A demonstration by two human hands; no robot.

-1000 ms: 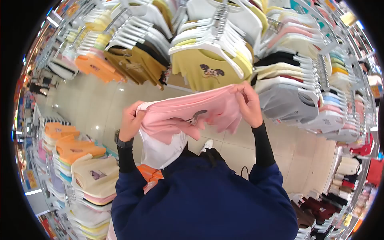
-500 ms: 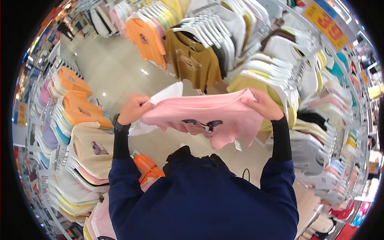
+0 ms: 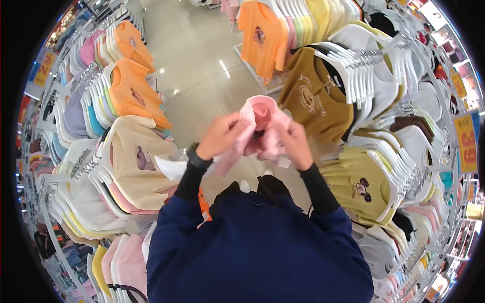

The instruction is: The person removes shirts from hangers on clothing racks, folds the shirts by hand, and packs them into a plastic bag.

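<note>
Fingers of left hand (image 3: 218,137) and right hand (image 3: 297,145) clamp both sides of a bunched pink cloth garment (image 3: 262,112) above glossy beige floor (image 3: 189,60); dark patch (image 3: 258,135) in its folds unreadable. White thin piece (image 3: 171,167) near black wristwatch (image 3: 195,154) unclear, orange item (image 3: 204,205) mostly behind navy sleeve (image 3: 178,219).

Shop interior. Pale glossy tile floor (image 3: 192,93), grout lines visible, forms an aisle ahead of the hands (image 3: 220,135). White light streaks (image 3: 225,69) on it, ahead of them. Metal left rack (image 3: 58,178) one side of hands, metal right rack (image 3: 435,168) the other. Yellow-and-blue "39" sign (image 3: 465,143) far right of hands; smaller yellow price sign (image 3: 43,69) far left, ahead.
</note>
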